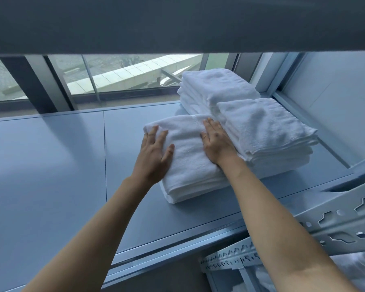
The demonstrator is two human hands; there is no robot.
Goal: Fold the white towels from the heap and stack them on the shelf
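Both forearms (105,218), left hand (154,157) and right hand (216,144) are bare.

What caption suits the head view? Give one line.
Left hand and right hand rest flat on the nearest towel stack on the shelf.

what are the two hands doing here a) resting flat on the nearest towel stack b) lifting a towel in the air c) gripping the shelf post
a: the left hand and the right hand both lie flat, fingers straight, on top of the nearest towel stack.
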